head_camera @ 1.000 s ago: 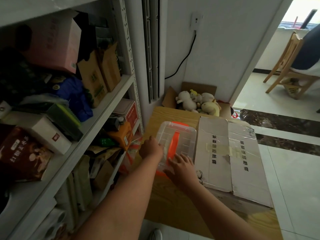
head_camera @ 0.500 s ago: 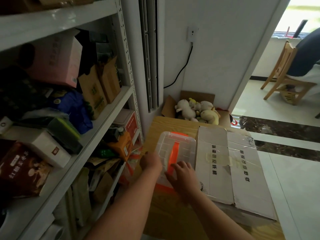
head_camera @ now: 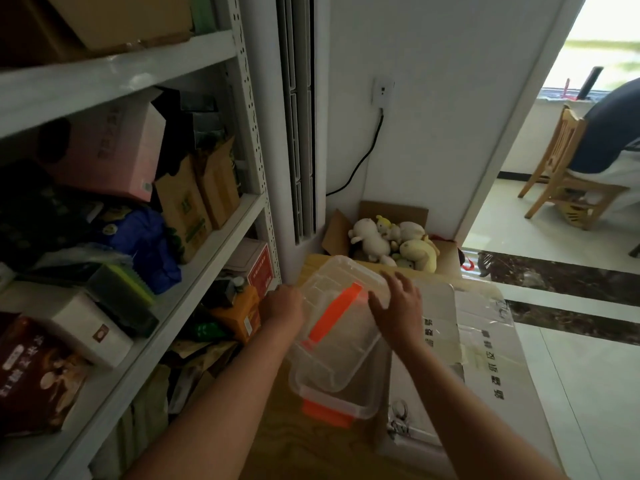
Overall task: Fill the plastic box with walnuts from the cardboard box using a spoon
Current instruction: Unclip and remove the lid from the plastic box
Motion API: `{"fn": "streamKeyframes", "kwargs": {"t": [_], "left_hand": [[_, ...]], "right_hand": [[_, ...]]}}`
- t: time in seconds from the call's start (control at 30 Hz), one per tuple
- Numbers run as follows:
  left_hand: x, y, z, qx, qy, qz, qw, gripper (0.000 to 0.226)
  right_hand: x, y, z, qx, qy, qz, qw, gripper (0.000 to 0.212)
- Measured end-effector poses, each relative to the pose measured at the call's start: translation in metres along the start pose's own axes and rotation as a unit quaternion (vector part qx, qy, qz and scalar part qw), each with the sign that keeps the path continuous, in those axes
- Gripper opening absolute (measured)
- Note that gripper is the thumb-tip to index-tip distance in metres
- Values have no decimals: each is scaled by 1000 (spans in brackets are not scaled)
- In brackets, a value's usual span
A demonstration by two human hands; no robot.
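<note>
Resting on a wooden table (head_camera: 277,441) beside shelves (head_camera: 194,258).

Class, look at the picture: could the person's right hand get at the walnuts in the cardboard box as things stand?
Probably not yet. The cardboard box has its flaps shut and taped over, so no walnuts show, and the right hand rests on the plastic box's lid, which sits askew. The tape must be opened first.

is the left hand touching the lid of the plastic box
Touching. The head view shows the left hand closed on the left edge of the clear lid, which sits tilted and lifted off the plastic box; no gap shows between them.
</note>
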State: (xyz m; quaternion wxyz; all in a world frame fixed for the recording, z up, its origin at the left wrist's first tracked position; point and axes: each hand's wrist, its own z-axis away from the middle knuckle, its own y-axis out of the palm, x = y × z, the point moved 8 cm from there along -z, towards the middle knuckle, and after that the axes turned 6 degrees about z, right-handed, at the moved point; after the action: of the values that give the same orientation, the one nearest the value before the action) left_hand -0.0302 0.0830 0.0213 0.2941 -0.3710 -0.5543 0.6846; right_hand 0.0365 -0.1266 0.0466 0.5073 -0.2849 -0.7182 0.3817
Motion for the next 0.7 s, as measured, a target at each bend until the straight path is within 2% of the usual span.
{"fn": "streamKeyframes", "kwargs": {"t": [0.07, 0.17, 0.23, 0.3, 0.37, 0.4, 0.47, 0.5, 0.53, 0.6, 0.7], "left_hand": [[-9, -17, -9, -11, 37, 23, 999, 28], [-17, -37, -20, -33, 50, 43, 997, 26], [-18, -46, -26, -48, 50, 72, 995, 23], [-12, -47, -33, -49, 27, 162, 985, 22], [1, -40, -38, -41, -28, 287, 957, 30], [9, -34, -40, -35, -65, 358, 931, 35], [20, -12, -40, -6, -152, 508, 848, 40], [20, 1, -40, 15, -184, 569, 802, 36], [18, 13, -43, 29, -198, 600, 774, 28], [15, 27, -52, 31, -205, 601, 772, 18], [10, 34, -76, 29, -205, 579, 788, 36]], "right_hand": [[-14, -1, -27, 50, 50, -14, 997, 57], [-31, 14, -44, 135, 134, -135, 972, 40], [-36, 18, -48, 122, 152, -207, 959, 21], [-40, 16, -51, 96, 157, -236, 954, 13], [-44, 9, -51, 54, 165, -226, 958, 14], [-48, 7, -52, 33, 173, -216, 960, 17], [-56, 7, -53, -2, 190, -206, 960, 23], [-59, 9, -53, -15, 198, -208, 958, 26], [-62, 12, -54, -23, 207, -207, 956, 28], [-64, 17, -57, -33, 218, -204, 954, 31], [-60, 22, -66, -38, 247, -217, 944, 36]]}}
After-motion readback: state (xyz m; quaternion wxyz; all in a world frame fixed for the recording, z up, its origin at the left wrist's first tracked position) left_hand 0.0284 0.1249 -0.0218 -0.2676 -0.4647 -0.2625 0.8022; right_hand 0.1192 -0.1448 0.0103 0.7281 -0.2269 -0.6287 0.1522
